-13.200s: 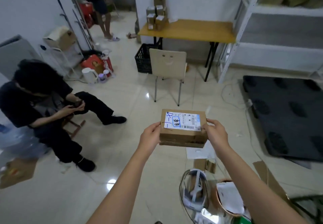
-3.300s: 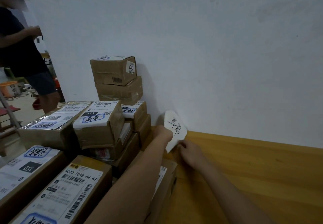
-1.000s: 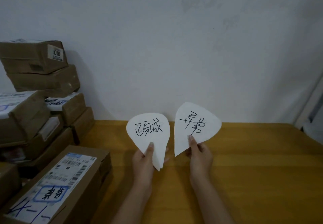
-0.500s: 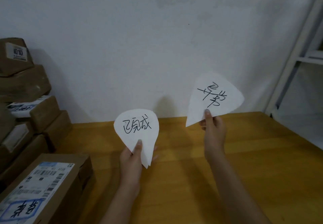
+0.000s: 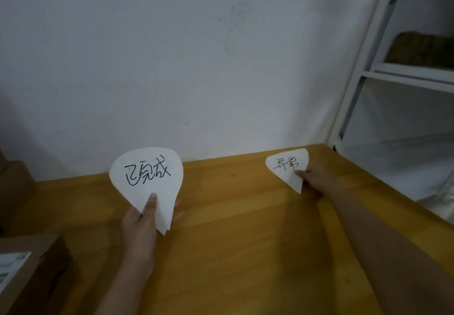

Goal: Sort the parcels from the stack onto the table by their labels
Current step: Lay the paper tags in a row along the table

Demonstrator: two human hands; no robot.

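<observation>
- Fingers (image 5: 150, 204) of left hand (image 5: 138, 226) pinch a white teardrop paper label (image 5: 147, 174) at 8 o'clock.
- Right hand (image 5: 317, 179) pinches a second white paper label (image 5: 287, 166) at 4 o'clock.
- Brown cardboard parcel (image 5: 32, 263) on yellow wooden table (image 5: 233, 228), far 8 o'clock.

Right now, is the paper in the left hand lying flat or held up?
Held up. The left hand pinches the paper near its pointed end, thumb in front, and its written face stands above the table.

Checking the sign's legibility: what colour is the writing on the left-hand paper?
Black handwriting on white paper, best seen in the head view.
</observation>
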